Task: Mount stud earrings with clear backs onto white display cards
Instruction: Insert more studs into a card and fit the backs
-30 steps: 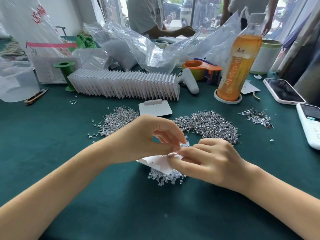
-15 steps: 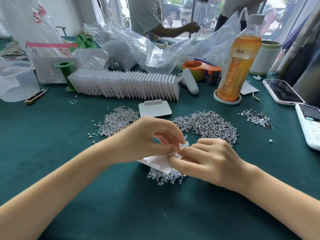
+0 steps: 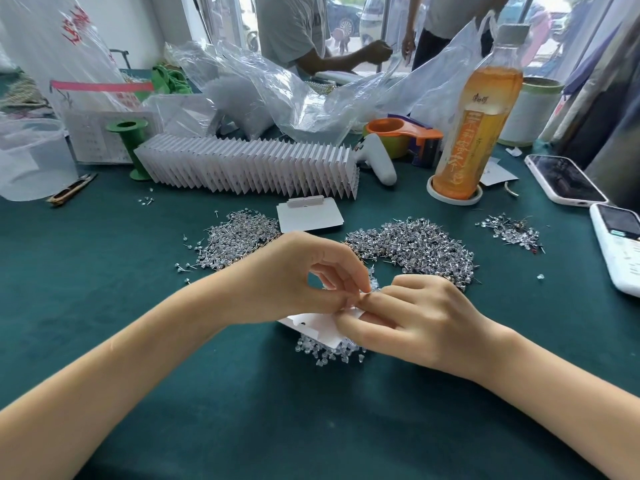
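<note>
A small white display card (image 3: pixel 317 326) is held between both hands just above a little heap of clear earring backs (image 3: pixel 329 351). My left hand (image 3: pixel 298 282) pinches something tiny at the card's upper right edge with thumb and forefinger; what it pinches is too small to tell. My right hand (image 3: pixel 412 320) grips the card's right side, fingers curled over it. Two piles of silver stud earrings lie behind the hands, one at the left (image 3: pixel 235 237) and one at the right (image 3: pixel 415 245). A second loose card (image 3: pixel 310 216) lies flat between the piles.
A long row of finished white cards (image 3: pixel 249 168) stands behind. An orange drink bottle (image 3: pixel 474 112), tape dispenser (image 3: pixel 405 136), green spool (image 3: pixel 130 147), clear tub (image 3: pixel 33 161), two phones (image 3: pixel 564 180) (image 3: pixel 620 247) and plastic bags (image 3: pixel 277 91) crowd the green table (image 3: pixel 104 271). People stand beyond.
My hands stay in nearly the same place over the card, with only small finger movement at the pinch point. A person behind the table moved an arm to the right.
</note>
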